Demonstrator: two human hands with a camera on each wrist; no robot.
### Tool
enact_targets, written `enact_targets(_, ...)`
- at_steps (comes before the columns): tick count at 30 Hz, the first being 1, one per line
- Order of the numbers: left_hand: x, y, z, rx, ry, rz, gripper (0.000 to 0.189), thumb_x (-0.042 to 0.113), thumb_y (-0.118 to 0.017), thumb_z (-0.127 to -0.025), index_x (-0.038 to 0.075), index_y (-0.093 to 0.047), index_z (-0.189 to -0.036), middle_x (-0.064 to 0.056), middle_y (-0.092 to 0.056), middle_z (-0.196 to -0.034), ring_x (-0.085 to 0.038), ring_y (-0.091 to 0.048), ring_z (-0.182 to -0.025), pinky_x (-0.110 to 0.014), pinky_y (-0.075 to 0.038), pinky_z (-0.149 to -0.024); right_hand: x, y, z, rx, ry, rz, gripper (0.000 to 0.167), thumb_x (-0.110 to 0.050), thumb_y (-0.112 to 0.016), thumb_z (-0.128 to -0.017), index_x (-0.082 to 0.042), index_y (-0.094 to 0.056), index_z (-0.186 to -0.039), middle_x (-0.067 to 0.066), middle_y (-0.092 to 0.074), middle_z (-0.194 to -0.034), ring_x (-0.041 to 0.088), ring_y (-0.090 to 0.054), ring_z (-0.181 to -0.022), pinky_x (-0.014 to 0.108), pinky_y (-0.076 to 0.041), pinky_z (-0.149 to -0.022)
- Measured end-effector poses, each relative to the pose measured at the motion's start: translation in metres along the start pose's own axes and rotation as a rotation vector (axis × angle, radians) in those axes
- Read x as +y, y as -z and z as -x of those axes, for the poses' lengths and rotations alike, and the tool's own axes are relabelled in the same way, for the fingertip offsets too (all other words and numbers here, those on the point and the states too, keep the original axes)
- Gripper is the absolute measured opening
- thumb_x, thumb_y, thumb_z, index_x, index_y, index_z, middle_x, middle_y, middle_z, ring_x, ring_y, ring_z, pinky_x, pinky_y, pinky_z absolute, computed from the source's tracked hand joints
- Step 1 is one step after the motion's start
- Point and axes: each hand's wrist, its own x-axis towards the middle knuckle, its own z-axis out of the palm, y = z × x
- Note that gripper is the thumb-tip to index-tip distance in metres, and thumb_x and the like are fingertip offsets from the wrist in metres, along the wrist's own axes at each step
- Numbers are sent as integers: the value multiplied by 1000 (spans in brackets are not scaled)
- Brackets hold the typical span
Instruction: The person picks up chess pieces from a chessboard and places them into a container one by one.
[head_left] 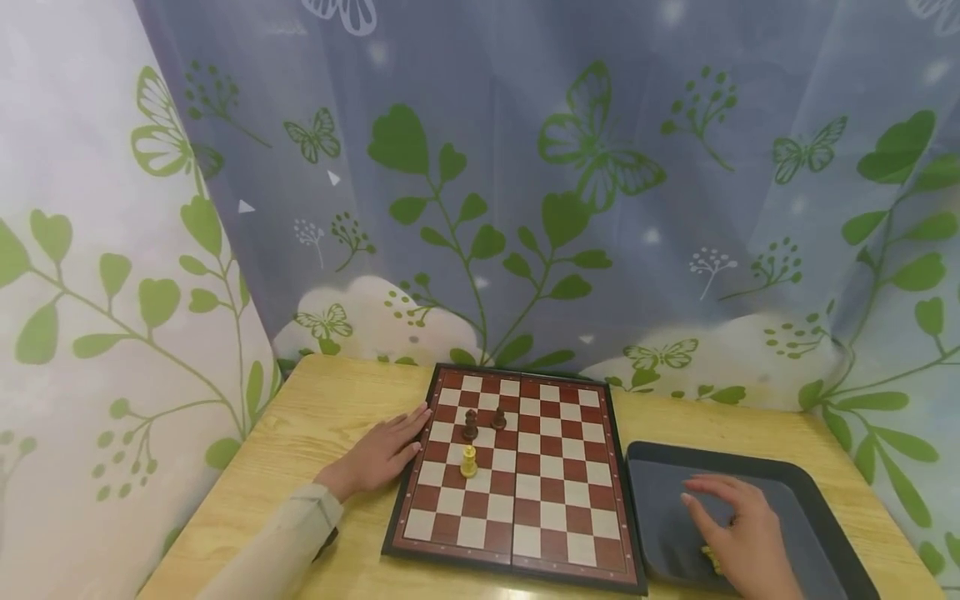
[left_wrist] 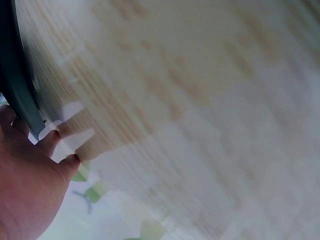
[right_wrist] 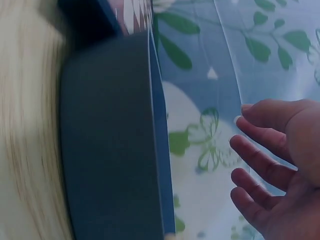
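On the wooden table lies a red-and-white chessboard (head_left: pixel 552 489). A yellow chess piece (head_left: pixel 468 462) stands on its left half, with a taller dark chess piece (head_left: pixel 470 426) and a small dark pawn (head_left: pixel 498 418) behind it. My left hand (head_left: pixel 380 452) rests flat with straight fingers against the board's left edge; in the left wrist view that hand (left_wrist: pixel 30 170) touches the board's dark rim (left_wrist: pixel 20 85). Over the dark tray (head_left: pixel 652 500) hovers my right hand (head_left: pixel 742 533), fingers loosely bent and apart, holding nothing. A yellow piece (head_left: pixel 711 558) in the tray is partly hidden by this hand.
The tray stands close against the board's right edge. Behind the table (head_left: pixel 330 400) hangs a blue-grey curtain (head_left: pixel 487 167) printed with green leaves and butterflies, and a pale patterned sheet (head_left: pixel 90 375) hangs at the left.
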Motion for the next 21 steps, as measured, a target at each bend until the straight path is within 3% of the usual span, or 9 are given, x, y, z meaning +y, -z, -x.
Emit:
enact_targets(4, 1, 1, -3, -3, -7, 8, 56, 25, -42, -110, 3, -28, -160, -16, -25, -167, -52, -34, -145, -74, -25, -113, -16, -8, -2, -32, 32, -57, 19, -7, -79, -88, -5, -77, -106, 18, -70, -113, 41, -56, -112, 60, -43, -93)
enact_targets(12, -2, -5, -2, 40, -37, 5, 55, 23, -43, -110, 0, -31, -159, -19, -29, -164, -53, -37, -142, -76, -28, -109, -52, -35, -9, -136, 79, -128, 15, -10, -78, -90, -13, -79, -104, 5, -71, -114, 34, -58, -113, 60, -47, -94)
enact_targets(21, -1, -2, 0, 18, -14, 5, 56, 25, -41, -110, 4, -29, -160, -15, -26, -167, -50, -34, -145, -74, -25, -112, -93, -70, -31, -290, 170, -292, 15, -10, -77, -91, -21, -78, -101, -2, -71, -114, 28, -58, -116, 57, -48, -96)
